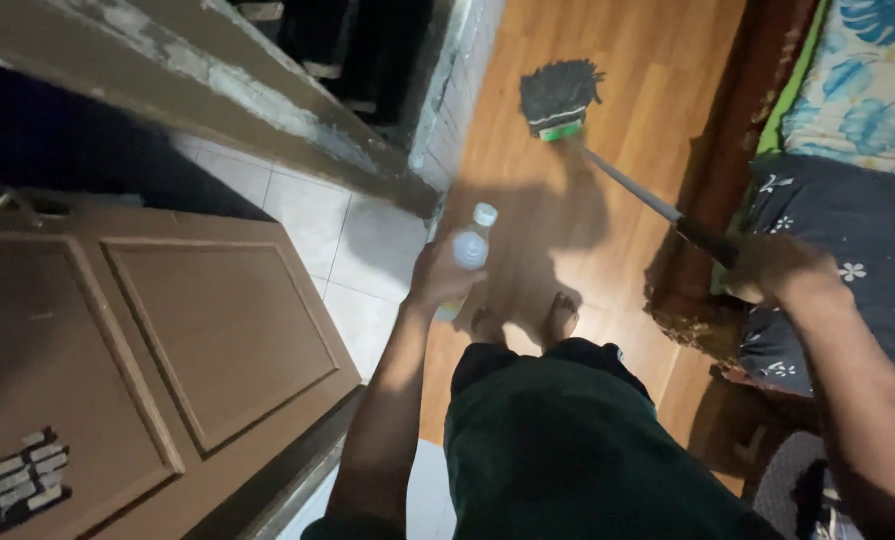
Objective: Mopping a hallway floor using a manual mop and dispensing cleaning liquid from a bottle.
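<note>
My left hand (436, 280) is closed around two clear plastic bottles (471, 245) with pale caps, held low over the wooden floor in front of my bare feet. My right hand (776, 268) grips the dark end of a mop handle (636, 188). The grey metal handle runs up and to the left to a dark shaggy mop head (560, 94) with a green clamp, resting on the wooden floor.
A brown panelled door (148, 350) stands open at the left, beside white floor tiles (318, 215) and a raised concrete threshold (268, 110). At the right is a bed with a dark flowered cover (858, 240) and a blue leaf-patterned sheet (873, 80).
</note>
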